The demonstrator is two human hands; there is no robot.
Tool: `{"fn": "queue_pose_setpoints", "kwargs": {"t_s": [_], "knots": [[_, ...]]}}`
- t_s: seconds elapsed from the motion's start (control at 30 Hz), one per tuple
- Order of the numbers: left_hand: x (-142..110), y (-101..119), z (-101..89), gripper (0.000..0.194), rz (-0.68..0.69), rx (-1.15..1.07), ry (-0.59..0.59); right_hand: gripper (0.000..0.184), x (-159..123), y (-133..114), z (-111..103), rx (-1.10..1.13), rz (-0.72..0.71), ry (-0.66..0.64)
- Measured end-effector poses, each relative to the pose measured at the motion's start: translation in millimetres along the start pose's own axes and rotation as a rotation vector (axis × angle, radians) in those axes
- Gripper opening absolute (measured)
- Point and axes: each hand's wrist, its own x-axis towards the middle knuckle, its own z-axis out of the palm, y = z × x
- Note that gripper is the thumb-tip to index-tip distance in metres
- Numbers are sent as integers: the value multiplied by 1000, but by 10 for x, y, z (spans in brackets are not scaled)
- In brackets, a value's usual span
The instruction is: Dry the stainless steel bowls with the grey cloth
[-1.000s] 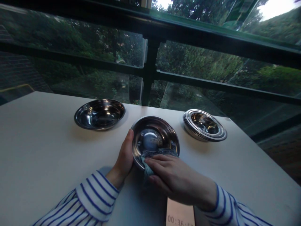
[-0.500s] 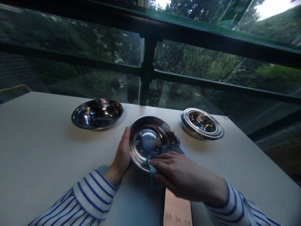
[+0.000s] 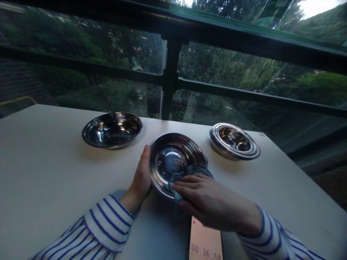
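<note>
A shiny metal bowl is tilted toward me above the near middle of the table. My left hand grips its left side, thumb along the rim and the other fingers hidden beneath. Closed around a grey-blue cloth, my right hand presses it over the bowl's lower right rim. Part of the cloth lies inside the bowl, and a lighter edge of it hangs by my thumb.
On the white table, a wider metal bowl stands at the back left. Several nested metal bowls sit at the back right. A phone showing a timer lies below my right hand. Behind the table are dark-framed windows.
Both hands keep their hold on the bowl and the cloth, with hardly any movement. The view has shifted very slightly, and the phone's timer has advanced.
</note>
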Motion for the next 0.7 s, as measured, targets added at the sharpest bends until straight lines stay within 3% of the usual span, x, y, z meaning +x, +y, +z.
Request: {"fn": "queue_pose_setpoints", "kwargs": {"t_s": [0.13, 0.33, 0.53, 0.7], "knots": [[-6, 14, -2, 48, 75, 27, 60, 48, 86, -32, 77, 27, -50, 51], [-11, 25, 7, 50, -7, -15, -75, 33, -15, 4, -19, 23, 6, -8], [13, 6, -39, 47, 87, 65, 79, 51, 141, -72, 137, 13, -43, 72], [1, 90, 5, 48, -54, 46, -91, 39, 11, -52, 24, 12, 4, 2]]}}
